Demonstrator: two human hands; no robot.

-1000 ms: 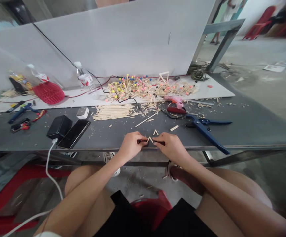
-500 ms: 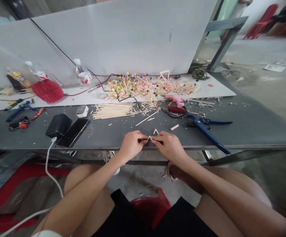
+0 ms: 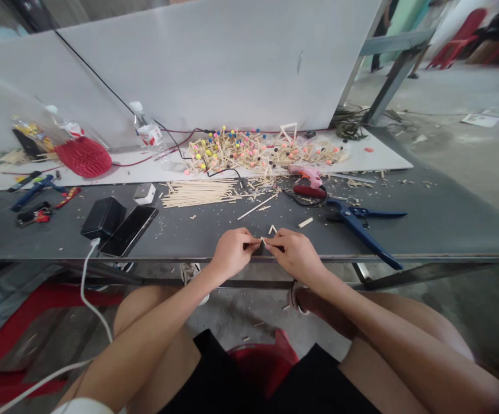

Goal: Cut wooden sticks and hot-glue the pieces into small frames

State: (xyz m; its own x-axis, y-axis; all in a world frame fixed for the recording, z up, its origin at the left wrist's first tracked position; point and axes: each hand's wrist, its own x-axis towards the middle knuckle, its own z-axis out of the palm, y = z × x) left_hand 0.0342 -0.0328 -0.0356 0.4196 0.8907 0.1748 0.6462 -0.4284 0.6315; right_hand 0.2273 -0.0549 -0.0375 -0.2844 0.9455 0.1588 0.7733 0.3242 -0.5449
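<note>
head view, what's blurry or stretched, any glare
In the head view, the background red chair is blurred; head view, lower right, the right forearm looks stretched; head view, far left, a pale streak, perhaps glare, crosses the white board; head view, centre, the small stick between the hands lacks crisp detail.

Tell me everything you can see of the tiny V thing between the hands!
The tiny V thing is pale, thin and stick-like, and looks like wood. Two short legs meet at a point facing the far side of the table. The left hand pinches one side and the right hand the other, hiding much of it. It's near the front edge; whether it touches the tabletop, I can't tell.
</note>
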